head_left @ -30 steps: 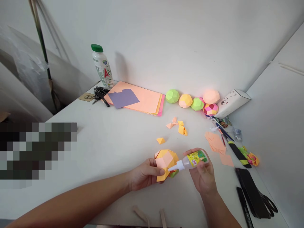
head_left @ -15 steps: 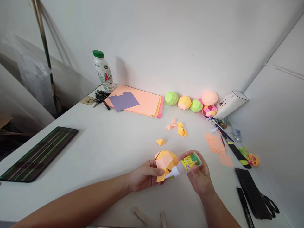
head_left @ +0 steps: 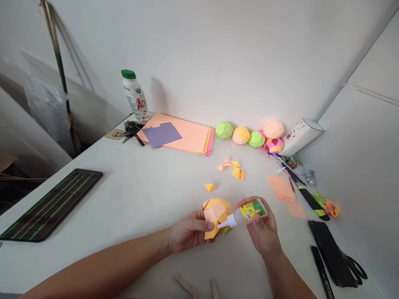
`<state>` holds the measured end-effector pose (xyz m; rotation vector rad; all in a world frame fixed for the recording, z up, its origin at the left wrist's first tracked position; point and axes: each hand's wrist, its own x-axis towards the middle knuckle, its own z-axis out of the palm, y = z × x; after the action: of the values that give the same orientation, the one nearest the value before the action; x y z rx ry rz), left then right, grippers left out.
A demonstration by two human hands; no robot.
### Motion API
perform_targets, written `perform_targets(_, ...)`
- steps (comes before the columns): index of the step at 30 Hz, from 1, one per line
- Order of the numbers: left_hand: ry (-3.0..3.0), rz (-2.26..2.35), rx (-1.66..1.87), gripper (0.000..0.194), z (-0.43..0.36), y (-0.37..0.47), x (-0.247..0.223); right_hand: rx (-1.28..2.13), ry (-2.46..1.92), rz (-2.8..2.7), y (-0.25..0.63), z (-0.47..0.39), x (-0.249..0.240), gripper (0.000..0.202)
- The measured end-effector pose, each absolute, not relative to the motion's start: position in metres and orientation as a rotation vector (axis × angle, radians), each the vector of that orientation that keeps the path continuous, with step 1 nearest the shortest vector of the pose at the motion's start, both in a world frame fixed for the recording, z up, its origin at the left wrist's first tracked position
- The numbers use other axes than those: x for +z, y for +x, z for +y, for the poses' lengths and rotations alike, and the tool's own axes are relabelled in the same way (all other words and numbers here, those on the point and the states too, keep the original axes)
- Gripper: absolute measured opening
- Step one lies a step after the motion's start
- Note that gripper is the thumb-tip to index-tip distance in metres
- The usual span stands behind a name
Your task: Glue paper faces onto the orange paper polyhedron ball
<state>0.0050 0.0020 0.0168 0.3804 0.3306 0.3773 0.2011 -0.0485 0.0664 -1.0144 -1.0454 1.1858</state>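
My left hand (head_left: 193,229) is closed on a faceted paper ball (head_left: 217,209) in orange, peach and a bit of green, its thumb pressing on the front. An orange flap sticks out at the bottom of the ball. Wrapped in my right hand (head_left: 264,228) is a glue bottle (head_left: 251,211) with a yellow and green label. Its white nozzle points left and down, with the tip at the orange flap; whether it touches cannot be made out. One orange folded paper piece (head_left: 210,187) lies just beyond the ball.
Farther back lie more folded pieces (head_left: 237,170), a stack of coloured paper (head_left: 190,135) and several finished paper balls (head_left: 240,135). Peach paper squares (head_left: 282,189), a cutter (head_left: 312,202), a black case (head_left: 332,253) and a pen (head_left: 322,272) line the right side. A tablet (head_left: 56,203) rests at left.
The glue bottle's nozzle has shifted slightly up and to the right along the orange flap, and my right hand has moved with it. More green shows under the ball.
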Motion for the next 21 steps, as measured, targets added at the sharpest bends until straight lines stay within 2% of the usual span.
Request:
perform_targets(6,0.367,0.309,0.374,0.02,0.0024,0.0067,0.0179,1.231,-0.99,-1.078,0.2008,-0.0509,0.0659,0.029)
perform_targets(13,0.4,0.302,0.38,0.025,0.0033,0.0053,0.0135,1.153,-0.995,-1.06,0.2031,-0.0504,0.0637,0.029)
perform_targets(21,0.385,0.305,0.379,0.023,0.0039,0.0061,0.0166,1.232,-1.0,-1.034,0.1992,-0.0484,0.0651,0.027)
